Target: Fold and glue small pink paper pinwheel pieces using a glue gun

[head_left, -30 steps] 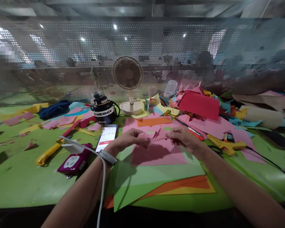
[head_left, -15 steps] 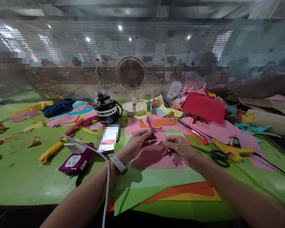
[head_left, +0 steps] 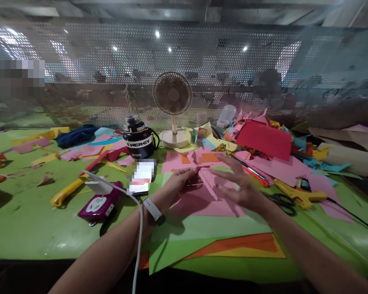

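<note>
My left hand (head_left: 184, 182), with a light watch (head_left: 153, 210) at the wrist, pinches a folded piece of pink paper (head_left: 207, 184) between thumb and fingers. Just right of that piece is my right hand (head_left: 241, 185), its fingers spread and nothing gripped in them. Beneath both hands lies a flat pink sheet (head_left: 196, 208). It rests on light green sheets (head_left: 208, 228), with orange and yellow sheets (head_left: 248, 247) showing under their near edge.
Left are a lit phone (head_left: 142, 177), a purple device (head_left: 99, 207) and a yellow-handled tool (head_left: 68, 191). A bottle (head_left: 138, 139) and fan (head_left: 172, 94) stand behind. Black scissors (head_left: 283, 203), a yellow glue gun (head_left: 302, 194) and a paper heap (head_left: 263, 136) lie right. A white cable (head_left: 140, 232) crosses my left forearm.
My right hand has opened and spread its fingers, moving off the pink paper. The folded piece now hangs from my left hand, slanting down to the right. Another hand's edge appears at far left.
</note>
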The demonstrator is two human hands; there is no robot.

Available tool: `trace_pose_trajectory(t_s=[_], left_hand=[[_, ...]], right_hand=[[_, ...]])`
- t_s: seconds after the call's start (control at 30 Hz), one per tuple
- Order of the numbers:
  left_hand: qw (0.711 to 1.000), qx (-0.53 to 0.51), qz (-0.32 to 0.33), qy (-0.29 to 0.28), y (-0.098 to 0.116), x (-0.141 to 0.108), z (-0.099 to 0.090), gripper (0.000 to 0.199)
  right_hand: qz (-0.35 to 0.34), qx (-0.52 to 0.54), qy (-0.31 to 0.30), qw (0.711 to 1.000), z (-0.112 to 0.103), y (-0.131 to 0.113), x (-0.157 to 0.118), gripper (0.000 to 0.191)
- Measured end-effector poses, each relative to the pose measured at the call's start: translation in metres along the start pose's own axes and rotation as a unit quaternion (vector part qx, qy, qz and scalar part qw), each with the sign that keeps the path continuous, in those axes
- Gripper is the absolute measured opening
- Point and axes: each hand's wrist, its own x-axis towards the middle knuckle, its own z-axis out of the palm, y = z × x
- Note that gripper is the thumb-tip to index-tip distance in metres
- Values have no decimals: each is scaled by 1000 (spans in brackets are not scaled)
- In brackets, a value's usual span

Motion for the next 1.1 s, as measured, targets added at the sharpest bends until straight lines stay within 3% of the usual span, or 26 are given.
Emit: trace_pose_trajectory(t_s=[0.1,0.23,0.53,0.73,0.87,0.97,1.1], left_hand=[[999,14,-26,-26,-5,-1,1,25],[998,14,-36,-40,-8,-2,2,28],[998,35,-27,-52,-11,-8,10,26],[998,-16,-4,-58,-16,-7,14,27],[999,-37,-10,-31,-17,-8,17,23],[999,-44,-12,-18,-19,-8,17,21],[999,-39,9,-31,-23,-8,18,22]], right_hand=[[-74,-47,-65,994,7,5,-3,36],[-100,-23,-97,990,9,12,-5,28],[-21,65,-98,993,5,7,-1,18],[65,118,-64,989,15,10,-2,21],[123,167,-32,978,22,12,-2,23],[158,148,-17,976,23,10,-1,26],[150,91,-8,985,21,8,-1,23]])
